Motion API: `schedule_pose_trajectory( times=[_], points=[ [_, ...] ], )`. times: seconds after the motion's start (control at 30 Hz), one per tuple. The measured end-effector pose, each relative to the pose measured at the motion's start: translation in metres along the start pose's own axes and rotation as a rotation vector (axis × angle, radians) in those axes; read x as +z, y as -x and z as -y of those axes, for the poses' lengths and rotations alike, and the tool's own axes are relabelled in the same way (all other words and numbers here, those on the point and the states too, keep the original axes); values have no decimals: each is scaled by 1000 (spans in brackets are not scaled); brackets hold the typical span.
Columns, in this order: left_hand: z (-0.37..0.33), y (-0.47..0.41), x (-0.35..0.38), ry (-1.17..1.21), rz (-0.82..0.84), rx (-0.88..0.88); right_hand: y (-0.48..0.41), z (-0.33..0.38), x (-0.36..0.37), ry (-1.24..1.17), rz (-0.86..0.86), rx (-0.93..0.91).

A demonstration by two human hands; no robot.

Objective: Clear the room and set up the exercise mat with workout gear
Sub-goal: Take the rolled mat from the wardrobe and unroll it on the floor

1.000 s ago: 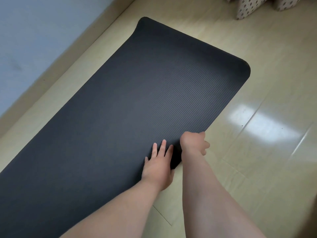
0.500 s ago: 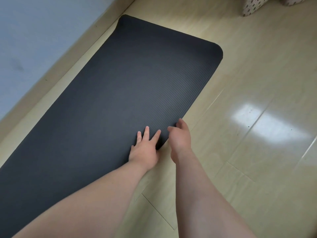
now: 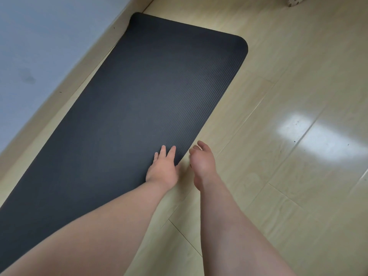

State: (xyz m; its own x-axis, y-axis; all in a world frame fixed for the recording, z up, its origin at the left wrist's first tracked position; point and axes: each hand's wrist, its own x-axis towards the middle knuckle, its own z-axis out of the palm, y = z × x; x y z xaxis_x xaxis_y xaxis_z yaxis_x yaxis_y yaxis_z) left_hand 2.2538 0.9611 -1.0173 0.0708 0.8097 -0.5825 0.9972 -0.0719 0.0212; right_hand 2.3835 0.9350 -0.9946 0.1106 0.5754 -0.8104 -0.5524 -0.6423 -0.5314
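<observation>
A dark grey ribbed exercise mat (image 3: 139,108) lies unrolled and flat on the wooden floor, running from the bottom left to the upper middle. My left hand (image 3: 163,168) rests flat on the mat beside its right long edge, fingers straight. My right hand (image 3: 203,160) is just off that edge, over the bare floor, with its fingers loosely curled and nothing in them. Whether it touches the mat's edge I cannot tell.
A pale wall (image 3: 39,46) with a wooden skirting board (image 3: 83,62) runs along the mat's left side. Light wooden floor (image 3: 288,176) stretches to the right, with a bright glare patch. A spotted fabric item (image 3: 294,1) shows at the top right edge.
The mat has shifted left toward the wall. My right hand let go of the mat's edge and now hovers beside it. My left hand stayed flat on the mat.
</observation>
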Motion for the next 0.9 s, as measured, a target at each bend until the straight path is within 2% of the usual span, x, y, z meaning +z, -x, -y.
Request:
schedule_pose_trajectory(
  times=[0.1,0.23,0.47,0.57,0.63,0.77,0.9],
  points=[
    [10,7,1,16,-1,-17,3,-1,4,24,-5,-16],
    [21,16,3,52,16,-38,11,-14,16,71,-8,55],
    [36,16,8,31,40,-36,21,-30,43,69,107,87],
    [37,14,9,64,47,-43,18,-34,52,93,97,63],
    [41,19,11,113,54,-43,17,-35,54,95,32,56],
    [60,42,12,113,81,-54,24,-33,57,308,-141,32],
    [89,80,8,214,83,-162,43,-58,84,684,-95,-24]
  ],
)
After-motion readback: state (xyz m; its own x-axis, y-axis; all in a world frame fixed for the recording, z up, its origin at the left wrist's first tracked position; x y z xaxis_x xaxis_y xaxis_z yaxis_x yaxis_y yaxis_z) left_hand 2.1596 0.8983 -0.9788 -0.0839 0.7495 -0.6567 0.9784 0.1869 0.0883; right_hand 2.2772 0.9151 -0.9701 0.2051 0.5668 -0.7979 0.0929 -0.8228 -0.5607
